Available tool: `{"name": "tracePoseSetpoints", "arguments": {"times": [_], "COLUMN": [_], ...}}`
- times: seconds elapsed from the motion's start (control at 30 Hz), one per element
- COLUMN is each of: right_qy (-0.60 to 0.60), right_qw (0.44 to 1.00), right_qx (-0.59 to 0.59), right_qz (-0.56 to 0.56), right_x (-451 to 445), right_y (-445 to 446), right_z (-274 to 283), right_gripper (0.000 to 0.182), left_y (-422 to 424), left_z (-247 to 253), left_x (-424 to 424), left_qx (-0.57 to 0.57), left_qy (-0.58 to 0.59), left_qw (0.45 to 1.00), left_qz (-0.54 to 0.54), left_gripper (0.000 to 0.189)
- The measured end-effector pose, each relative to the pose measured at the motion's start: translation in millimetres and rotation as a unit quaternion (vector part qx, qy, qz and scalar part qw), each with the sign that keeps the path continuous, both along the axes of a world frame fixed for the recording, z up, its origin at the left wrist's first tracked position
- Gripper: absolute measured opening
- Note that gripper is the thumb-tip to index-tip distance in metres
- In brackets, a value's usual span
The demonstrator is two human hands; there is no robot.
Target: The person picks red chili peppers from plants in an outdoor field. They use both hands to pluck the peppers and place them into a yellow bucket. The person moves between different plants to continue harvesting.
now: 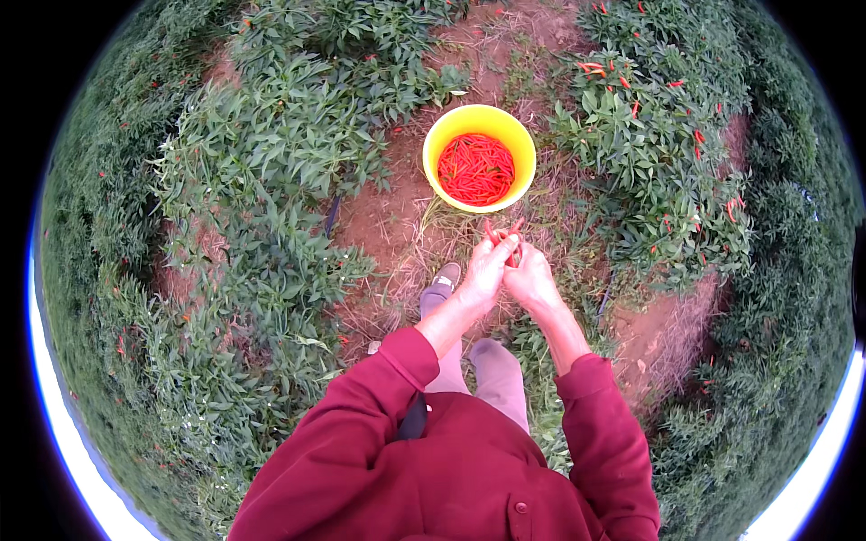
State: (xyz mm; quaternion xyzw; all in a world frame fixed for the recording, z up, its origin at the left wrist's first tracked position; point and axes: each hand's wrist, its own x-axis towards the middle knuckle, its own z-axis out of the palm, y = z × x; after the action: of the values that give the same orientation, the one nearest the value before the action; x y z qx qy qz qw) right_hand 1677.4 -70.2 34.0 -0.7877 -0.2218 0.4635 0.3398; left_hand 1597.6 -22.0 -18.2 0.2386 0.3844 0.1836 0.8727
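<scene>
My left hand (486, 270) and my right hand (532, 276) meet in front of me, just on the near side of a yellow bucket (433, 169). Between them they hold several red chili peppers (489, 230), whose ends stick out past the fingers. The fingers of both hands are closed, and they hide part of the peppers. Inside the bucket lies a heap of picked red chili peppers (475, 169) with a few green bits among them. The bucket stands upright on the soil path.
Rows of chili plants line the path, with leafy bushes (270, 128) to the left and fruiting bushes (629, 135) to the right. Dry straw covers the reddish soil (379, 230). My shoe (446, 275) is just behind the bucket. Dark irrigation tubing (333, 215) shows at left.
</scene>
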Motion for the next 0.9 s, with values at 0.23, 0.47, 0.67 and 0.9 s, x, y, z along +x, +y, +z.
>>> {"name": "tracePoseSetpoints", "arguments": {"times": [0.23,0.47,0.67,0.9], "right_qy": [0.217,0.379,0.378,0.333], "right_qw": [0.960,0.849,0.844,0.867], "right_qx": [0.101,0.220,0.220,0.191], "right_qz": [-0.146,-0.295,-0.311,-0.318], "right_x": [17,39,64,72], "right_y": [44,81,92,108], "right_z": [-12,-18,-25,-42], "right_gripper": [0.050,0.053,0.046,0.037], "left_y": [66,128,155,186], "left_z": [-26,-56,-68,-91], "left_x": [21,60,80,78], "left_qx": [-0.156,-0.246,-0.256,-0.180], "left_qy": [-0.060,-0.040,-0.106,0.001], "left_qw": [0.984,0.966,0.959,0.980], "left_qz": [0.063,0.072,0.055,-0.080], "left_gripper": [0.017,0.022,0.023,0.035]}}
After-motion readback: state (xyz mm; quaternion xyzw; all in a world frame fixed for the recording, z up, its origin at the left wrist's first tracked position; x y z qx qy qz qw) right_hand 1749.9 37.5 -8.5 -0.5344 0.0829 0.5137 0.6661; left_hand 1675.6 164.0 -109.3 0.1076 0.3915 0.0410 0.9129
